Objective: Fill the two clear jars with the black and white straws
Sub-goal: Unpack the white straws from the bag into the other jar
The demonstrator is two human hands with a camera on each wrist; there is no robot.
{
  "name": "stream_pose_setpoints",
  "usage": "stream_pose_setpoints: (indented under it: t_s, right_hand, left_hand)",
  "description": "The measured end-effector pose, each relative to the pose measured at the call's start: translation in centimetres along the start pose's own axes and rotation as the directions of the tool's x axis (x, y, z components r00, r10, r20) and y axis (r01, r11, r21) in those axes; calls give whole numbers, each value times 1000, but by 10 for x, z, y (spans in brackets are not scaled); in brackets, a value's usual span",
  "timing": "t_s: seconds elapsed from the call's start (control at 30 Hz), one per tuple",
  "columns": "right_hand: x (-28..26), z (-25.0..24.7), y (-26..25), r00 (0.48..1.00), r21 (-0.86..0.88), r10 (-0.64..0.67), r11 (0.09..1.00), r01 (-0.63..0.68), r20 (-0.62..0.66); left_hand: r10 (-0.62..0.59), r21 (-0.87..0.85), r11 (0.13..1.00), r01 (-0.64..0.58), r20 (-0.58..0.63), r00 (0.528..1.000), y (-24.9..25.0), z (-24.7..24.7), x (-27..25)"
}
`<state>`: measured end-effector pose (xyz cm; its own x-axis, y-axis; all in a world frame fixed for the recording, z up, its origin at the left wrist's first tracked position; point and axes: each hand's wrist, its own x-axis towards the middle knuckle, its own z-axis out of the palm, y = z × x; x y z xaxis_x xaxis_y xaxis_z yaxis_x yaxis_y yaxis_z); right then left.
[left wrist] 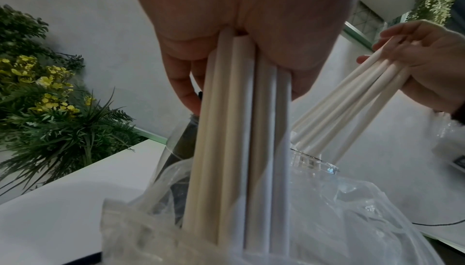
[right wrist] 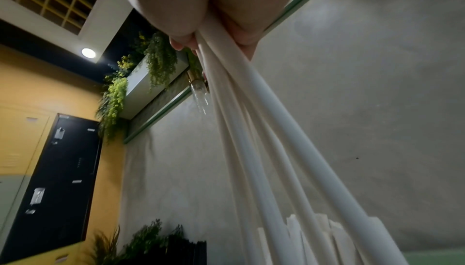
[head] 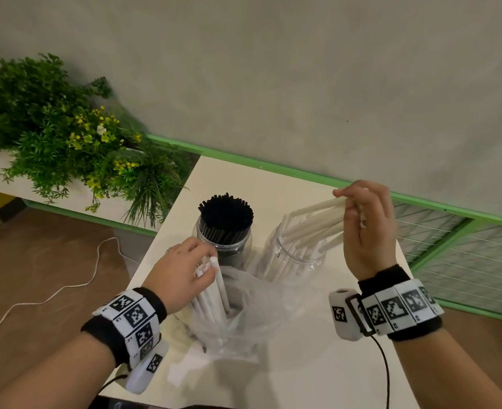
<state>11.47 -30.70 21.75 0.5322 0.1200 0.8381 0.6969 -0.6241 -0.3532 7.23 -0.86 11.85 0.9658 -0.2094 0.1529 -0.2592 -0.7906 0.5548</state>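
Two clear jars stand on the white table [head: 302, 364]. The left jar [head: 245, 249] is packed with black straws [head: 226, 218]. The right jar [head: 298, 258] holds several white straws leaning inside. My right hand [head: 364, 225] grips a bundle of white straws [head: 314, 222] by their upper ends, and their lower ends point into the right jar's mouth. My left hand [head: 184, 270] grips several more white straws [head: 214, 293] that stand upright in a clear plastic bag [head: 252, 317] in front of the jars. The left wrist view shows these straws [left wrist: 239, 140] rising out of the bag [left wrist: 339, 219].
A planter of green plants with yellow flowers [head: 66, 137] sits left of the table. A grey wall with a green rail [head: 273, 168] runs behind. A white cord [head: 52, 293] lies on the brown floor at left. A wire grid panel [head: 465, 255] is at right.
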Motion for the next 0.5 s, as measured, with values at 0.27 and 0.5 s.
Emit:
stream_pose_setpoints:
  t_s: [0.27,0.5]
  right_hand:
    - [-8,1,-12,994,9,-79,997,79,72]
    - [-8,15,-3,981,-11,1,1000,1,192]
  left_hand:
    - [1,5,1000,-1,6,1000,0,1,1]
    - [-3,0,1000,3,4,1000,0,2,1]
